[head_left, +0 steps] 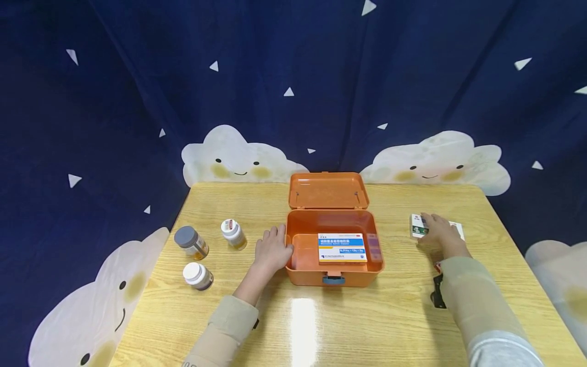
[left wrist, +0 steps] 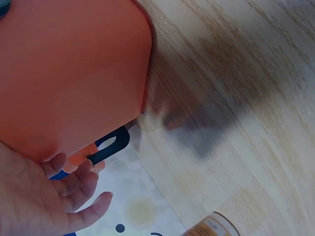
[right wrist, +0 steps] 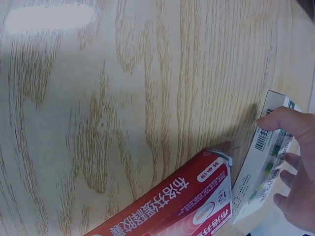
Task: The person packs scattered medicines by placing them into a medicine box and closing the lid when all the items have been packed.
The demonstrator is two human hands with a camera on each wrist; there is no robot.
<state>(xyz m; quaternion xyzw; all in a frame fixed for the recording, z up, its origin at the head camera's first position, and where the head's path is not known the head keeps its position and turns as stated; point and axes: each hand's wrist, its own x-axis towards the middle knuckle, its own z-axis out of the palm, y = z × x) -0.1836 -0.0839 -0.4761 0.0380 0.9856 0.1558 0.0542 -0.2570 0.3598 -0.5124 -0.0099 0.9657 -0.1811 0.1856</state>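
An orange lidded case (head_left: pixel 335 278) stands on the table with its lid (head_left: pixel 327 189) tipped back. Inside it lies a blue-and-white medicine box (head_left: pixel 341 248). My left hand (head_left: pixel 273 250) rests at the case's left rim; the left wrist view shows its fingers (left wrist: pixel 81 184) loosely bent by the outer wall. Over at the right, my right hand (head_left: pixel 439 235) spans a white-and-green medicine box (head_left: pixel 418 225), holding it with the thumb (right wrist: pixel 280 120) on one long side and the fingers toward the other. A red medicine box (right wrist: pixel 182 196) lies right beside it, mostly hidden by the right arm in the head view.
Left of the case stand three pill bottles: one with a grey cap (head_left: pixel 191 242), a white-capped one (head_left: pixel 198 276) in front, and another white-capped one (head_left: pixel 233 234) nearer the case. A dark blue curtain (head_left: pixel 293 76) with cloud shapes hangs behind the wooden table (head_left: pixel 367 326).
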